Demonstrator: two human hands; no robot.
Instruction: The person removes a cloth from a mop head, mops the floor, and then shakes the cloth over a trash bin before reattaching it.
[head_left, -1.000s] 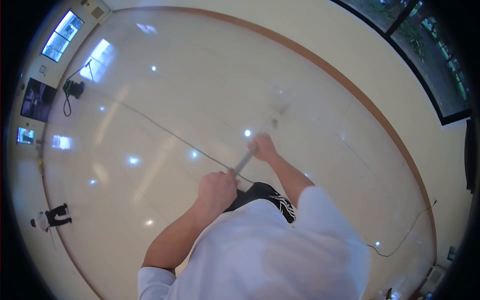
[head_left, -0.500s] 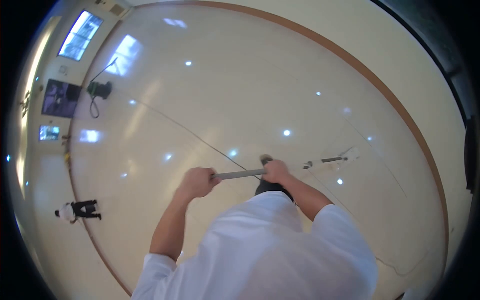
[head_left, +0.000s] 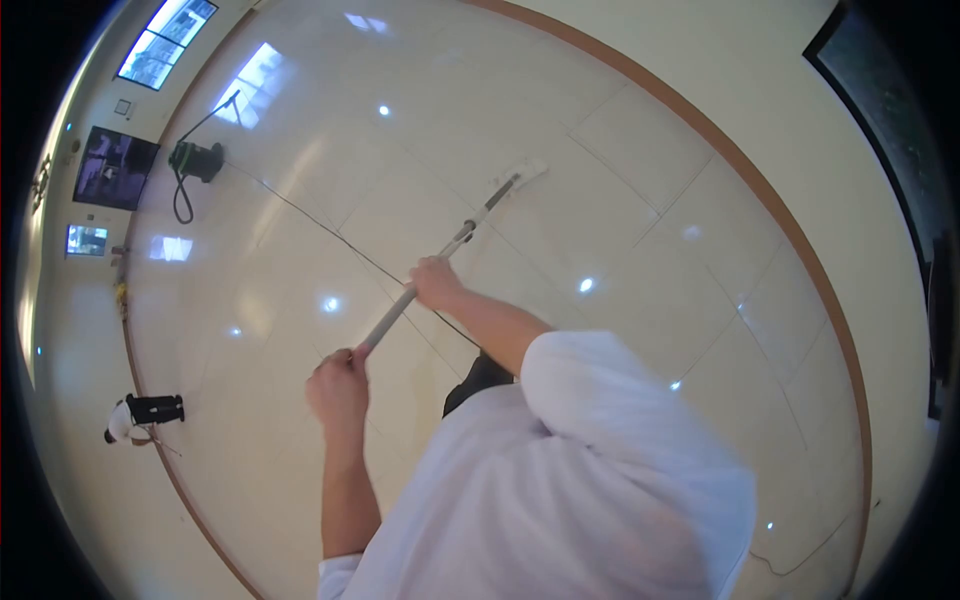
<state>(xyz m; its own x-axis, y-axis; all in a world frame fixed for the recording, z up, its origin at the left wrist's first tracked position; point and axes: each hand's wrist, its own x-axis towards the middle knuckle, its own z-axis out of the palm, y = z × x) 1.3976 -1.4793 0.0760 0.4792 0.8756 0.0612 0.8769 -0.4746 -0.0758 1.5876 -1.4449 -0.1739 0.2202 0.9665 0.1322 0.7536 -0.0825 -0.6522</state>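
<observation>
Two bare hands are wrapped around the long grey metal mop handle (head_left: 388, 318). The left hand (head_left: 338, 385) is closed over its near end and the right hand (head_left: 437, 283) is clamped further along, with the fingers of both curled fully about the shaft. The handle is held slanting away from the body. The flat white mop head (head_left: 527, 173) is laid on the glossy cream tiled floor (head_left: 640, 150), well ahead of the person.

A thin black cable (head_left: 300, 213) is stretched across the tiles from the dark machine (head_left: 195, 160) near the far wall and is passed beneath the handle, close to the person's dark-clad leg (head_left: 478, 378). A snag is judged the main risk: if the head were dragged over the cable, it could be caught and the machine tugged, or the cable could be trodden on. Footing could also be lost if the shiny tiles are wet. Another person (head_left: 140, 412) is seen well apart, by the floor's brown border.
</observation>
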